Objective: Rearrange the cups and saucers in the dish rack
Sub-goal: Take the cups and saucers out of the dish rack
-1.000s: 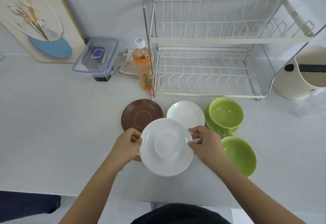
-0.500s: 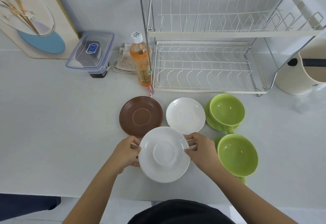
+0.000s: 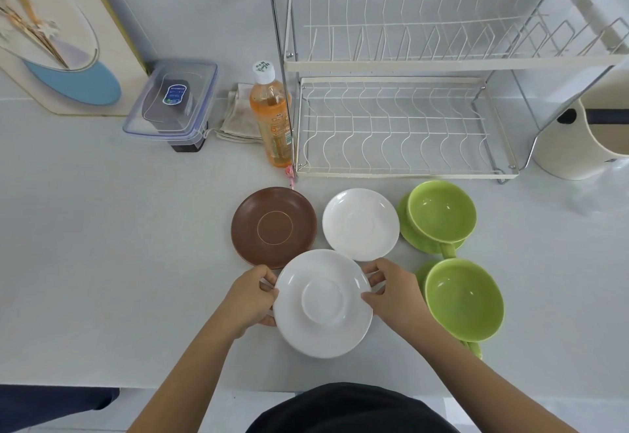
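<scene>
Your left hand point(image 3: 250, 299) and right hand point(image 3: 394, 293) face each other, fingers curled in a pinch, forearms angled inward.

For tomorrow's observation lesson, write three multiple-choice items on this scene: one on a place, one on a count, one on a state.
1. Where does the orange bottle stand?
A. left of the dish rack
B. inside it
C. on a saucer

2. How many green cups are there?
A. one
B. two
C. four

3. What is the state of the rack?
A. full
B. half full
C. empty

Answers:
1 A, it stands against the rack's left post.
2 B, a far cup and a near cup.
3 C, both tiers show bare wires.
</scene>
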